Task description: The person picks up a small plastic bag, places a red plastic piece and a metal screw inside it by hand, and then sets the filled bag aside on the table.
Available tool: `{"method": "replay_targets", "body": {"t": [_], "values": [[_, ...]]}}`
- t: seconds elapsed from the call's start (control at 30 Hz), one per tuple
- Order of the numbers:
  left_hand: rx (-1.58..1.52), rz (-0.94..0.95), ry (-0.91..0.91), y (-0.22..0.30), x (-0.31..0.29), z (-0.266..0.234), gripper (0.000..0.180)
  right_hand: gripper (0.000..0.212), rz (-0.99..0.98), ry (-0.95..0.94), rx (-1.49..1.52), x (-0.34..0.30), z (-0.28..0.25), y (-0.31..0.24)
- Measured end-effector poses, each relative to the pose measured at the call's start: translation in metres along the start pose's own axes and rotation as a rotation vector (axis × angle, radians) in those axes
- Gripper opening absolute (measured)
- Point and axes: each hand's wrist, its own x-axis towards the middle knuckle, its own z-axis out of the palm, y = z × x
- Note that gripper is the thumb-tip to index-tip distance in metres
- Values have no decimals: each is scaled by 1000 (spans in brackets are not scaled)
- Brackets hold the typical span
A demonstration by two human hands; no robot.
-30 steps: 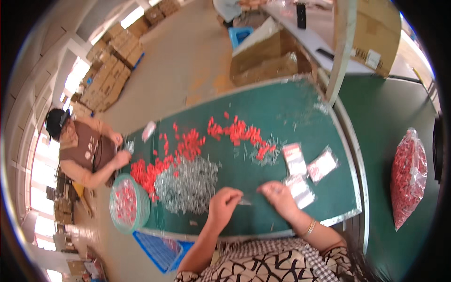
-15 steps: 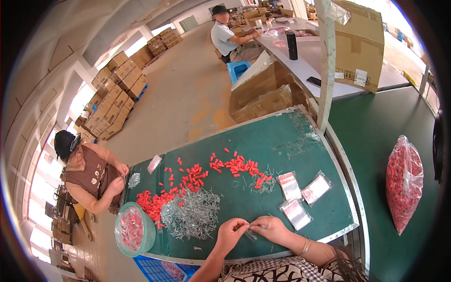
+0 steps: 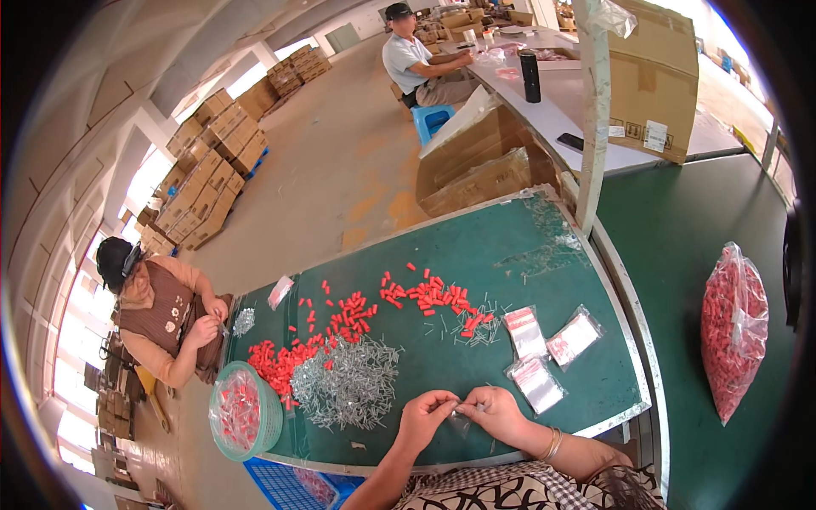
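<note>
Close to the front edge of the green table, my left hand (image 3: 425,415) and my right hand (image 3: 497,415) meet, fingertips pinched on a small clear plastic bag (image 3: 460,423). What is inside the bag, if anything, is too small to make out. Left of my hands lies a large heap of silvery screws or nails (image 3: 348,384). Small red plastic caps or plugs (image 3: 270,367) spread along its far side, and more red pieces (image 3: 433,291) are scattered farther back with a few loose screws. Flat stacks of clear bags (image 3: 537,388) rest just beyond my right hand.
A green basket (image 3: 274,425) of bagged red pieces stands at the table's left corner, above a blue crate (image 3: 280,486). A co-worker (image 3: 166,306) handles small parts at the left end. A metal post (image 3: 589,127) rises at the back right; a bulging bag (image 3: 733,340) lies on the right-hand table.
My fingertips have shifted slightly on the clear bag, with my right hand a little more upright. The co-worker at the left has brought their hands slightly closer together.
</note>
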Motion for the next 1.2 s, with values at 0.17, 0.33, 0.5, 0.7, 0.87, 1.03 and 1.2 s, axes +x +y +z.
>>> {"method": "replay_targets", "body": {"t": [0.17,0.33,0.5,0.7,0.87,1.03,1.2], "values": [[-39,-18,-8,-1,-2,2,12,20,24,9,12,-3,2,-1],[184,57,3,10,3,-7,11,24,65,-25,306,-1,3,11],[380,116,-33,19,5,-16,11,19,296,-186,363,4,3,9],[345,219,68,17,14,-11,13,14,318,-146,408,7,-3,8],[592,515,352,4,4,3,10,8,117,57,269,7,3,7],[163,108,251,-11,-5,20,11,3,-68,183,32,3,4,0],[126,-30,196,-11,-4,17,12,4,-21,111,6,5,1,-1]]}}
